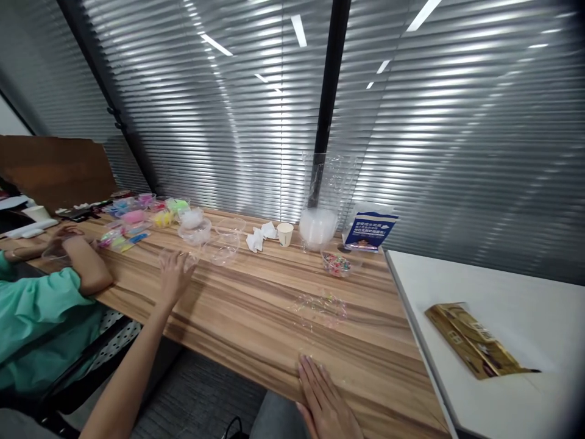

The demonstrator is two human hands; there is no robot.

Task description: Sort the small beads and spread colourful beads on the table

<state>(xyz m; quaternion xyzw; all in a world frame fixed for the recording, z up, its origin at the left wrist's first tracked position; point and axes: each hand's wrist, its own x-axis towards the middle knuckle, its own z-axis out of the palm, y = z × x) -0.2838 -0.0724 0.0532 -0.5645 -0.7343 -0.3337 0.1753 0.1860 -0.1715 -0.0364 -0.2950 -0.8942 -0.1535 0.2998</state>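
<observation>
My left hand reaches out over the table's left half, its fingers bent around a clear plastic container whose shape is hard to make out. Near the front edge, my right hand lies flat on the wood with its fingers stretched out and nothing in it. Beyond the right hand is a scatter of thin clear and coloured plastic bits. A clear dish of colourful beads stands farther back.
A paper cup, crumpled tissues, a tub of whitish material and a blue-and-white pouch line the back. A gold wrapper lies on the white surface at right. A co-worker in a green sleeve sits at left.
</observation>
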